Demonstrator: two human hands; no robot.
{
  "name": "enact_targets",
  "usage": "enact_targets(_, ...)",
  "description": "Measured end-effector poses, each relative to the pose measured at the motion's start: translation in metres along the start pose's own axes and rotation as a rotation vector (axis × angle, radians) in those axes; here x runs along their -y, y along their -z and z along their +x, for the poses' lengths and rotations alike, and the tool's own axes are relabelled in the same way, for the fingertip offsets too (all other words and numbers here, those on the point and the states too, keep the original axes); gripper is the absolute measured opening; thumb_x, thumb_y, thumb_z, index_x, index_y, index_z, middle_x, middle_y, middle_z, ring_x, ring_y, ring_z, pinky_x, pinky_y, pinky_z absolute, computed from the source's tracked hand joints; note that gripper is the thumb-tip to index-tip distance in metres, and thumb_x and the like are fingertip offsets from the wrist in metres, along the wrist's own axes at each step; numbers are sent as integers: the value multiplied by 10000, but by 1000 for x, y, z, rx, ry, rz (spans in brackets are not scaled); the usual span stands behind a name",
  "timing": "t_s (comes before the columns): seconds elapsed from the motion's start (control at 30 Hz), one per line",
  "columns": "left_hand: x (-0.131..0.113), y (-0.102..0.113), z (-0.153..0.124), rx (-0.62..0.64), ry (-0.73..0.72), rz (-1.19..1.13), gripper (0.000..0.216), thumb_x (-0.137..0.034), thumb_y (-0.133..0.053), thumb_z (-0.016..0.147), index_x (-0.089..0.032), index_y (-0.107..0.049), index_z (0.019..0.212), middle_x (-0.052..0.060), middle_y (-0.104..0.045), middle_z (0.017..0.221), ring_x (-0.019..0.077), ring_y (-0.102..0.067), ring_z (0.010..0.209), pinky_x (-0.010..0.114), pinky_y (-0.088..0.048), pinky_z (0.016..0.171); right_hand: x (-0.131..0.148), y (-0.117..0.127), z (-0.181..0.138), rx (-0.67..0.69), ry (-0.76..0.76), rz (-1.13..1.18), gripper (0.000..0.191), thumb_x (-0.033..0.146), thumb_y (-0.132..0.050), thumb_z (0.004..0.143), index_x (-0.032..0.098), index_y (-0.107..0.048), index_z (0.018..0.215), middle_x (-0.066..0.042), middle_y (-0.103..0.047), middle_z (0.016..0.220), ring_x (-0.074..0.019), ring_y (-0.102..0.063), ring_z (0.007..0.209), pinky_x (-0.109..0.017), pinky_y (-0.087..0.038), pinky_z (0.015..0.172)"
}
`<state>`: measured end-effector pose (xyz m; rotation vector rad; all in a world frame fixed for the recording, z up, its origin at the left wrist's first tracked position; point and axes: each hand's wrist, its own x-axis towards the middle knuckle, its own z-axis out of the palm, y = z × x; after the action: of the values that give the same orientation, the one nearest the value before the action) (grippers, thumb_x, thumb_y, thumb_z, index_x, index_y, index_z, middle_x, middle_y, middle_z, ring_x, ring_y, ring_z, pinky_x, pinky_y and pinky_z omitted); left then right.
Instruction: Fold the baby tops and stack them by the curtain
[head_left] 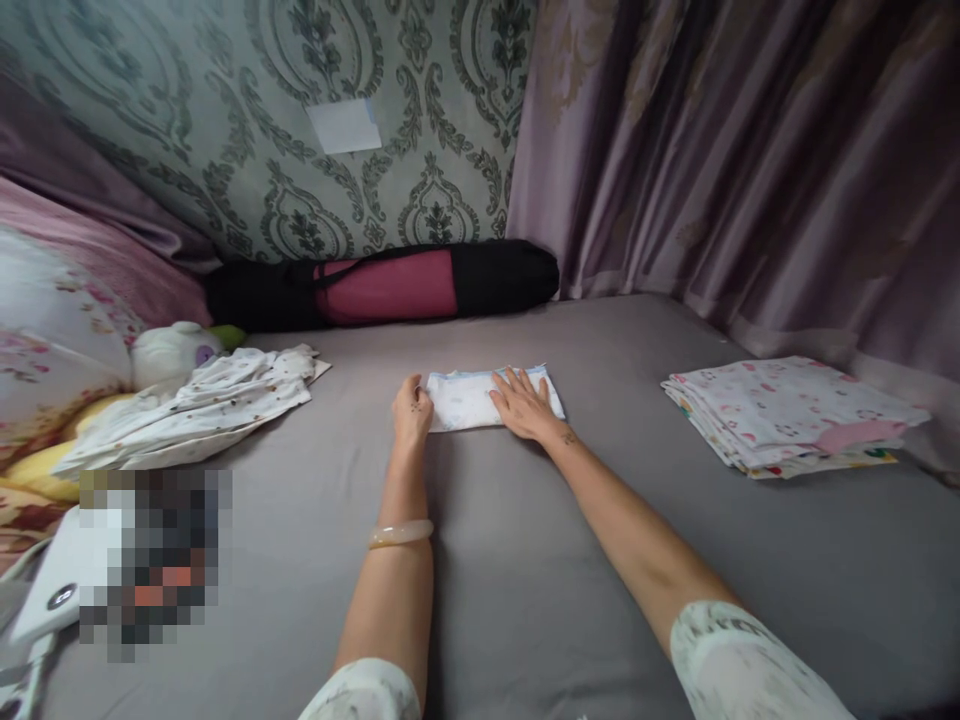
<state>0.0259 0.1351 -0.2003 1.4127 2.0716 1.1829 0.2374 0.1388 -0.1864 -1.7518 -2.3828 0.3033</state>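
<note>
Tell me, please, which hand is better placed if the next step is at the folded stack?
Probably the right hand: it lies open on the white cloth, on the side nearer the folded stack. The left hand is farther away, at the cloth's left end.

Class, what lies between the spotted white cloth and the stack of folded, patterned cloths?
The head view shows a blue-edged, folded white cloth, the left hand at one end, the right hand on top.
</note>
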Motion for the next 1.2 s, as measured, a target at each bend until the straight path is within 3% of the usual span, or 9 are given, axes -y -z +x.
enact_targets(0.17, -5, -1, -3, -7, -27, 36, 414, -97, -409, 857, -126, -619, 1212, 147, -648, 1258, 235, -584, 1201, 340, -425, 1047, -20, 15, -1, -105, -40, -43, 589, 448, -140, 1018, 201, -244, 1543, -102, -190, 1609, -261, -122, 1483, -554, -70, 1172)
enact_targets(0.3, -5, -6, -4, -15, -107, 91, 397, -104, -406, 866, -155, -612, 1201, 127, -668, 1217, 233, -607, 1155, 353, -452, 1011, -31, 5, 0, -57, -38, -122, 594, 459, -174, 1014, 184, -294, 1528, -116, -219, 1600, -270, -155, 1476, -539, -71, 1176)
enact_targets(0.5, -6, -22, -12, 34, -386, 236, 432, -64, -391, 839, -153, -573, 1221, 133, -654, 1207, 246, -566, 1212, 405, -441, 1027, -34, -7, 3, -37, -23, -141, 609, 479, -173, 1010, 181, -300, 1526, -116, -240, 1594, -282, -156, 1473, -533, -99, 1174)
enact_targets(0.63, -16, -32, -24, 139, -510, 385, 416, -90, -351, 892, -140, -531, 1264, 149, -585, 1332, 271, -459, 1331, 466, -362, 1094, -36, -6, 6, 8, -31, -127, 609, 492, -165, 1008, 205, -278, 1534, -102, -236, 1597, -283, -143, 1476, -546, -113, 1167)
enact_targets(0.9, -20, -32, -28, 253, -351, 552, 414, -307, -337, 978, -150, -466, 1339, 151, -422, 1499, 277, -338, 1414, 487, -247, 1161, -45, -2, 15, 30, -25, -72, 562, 444, -178, 1013, 231, -321, 1513, -80, -271, 1588, -286, -164, 1469, -553, -146, 1157)
enact_targets(1.2, -14, -32, 0, 384, -252, 572, 505, -355, -319, 972, -127, -369, 1420, 181, -285, 1565, 314, -199, 1464, 529, -209, 1155, -63, -9, 32, -30, -164, -40, 577, 402, -232, 1013, 102, -319, 1497, -197, -290, 1557, -297, -240, 1439, -504, -180, 1138)
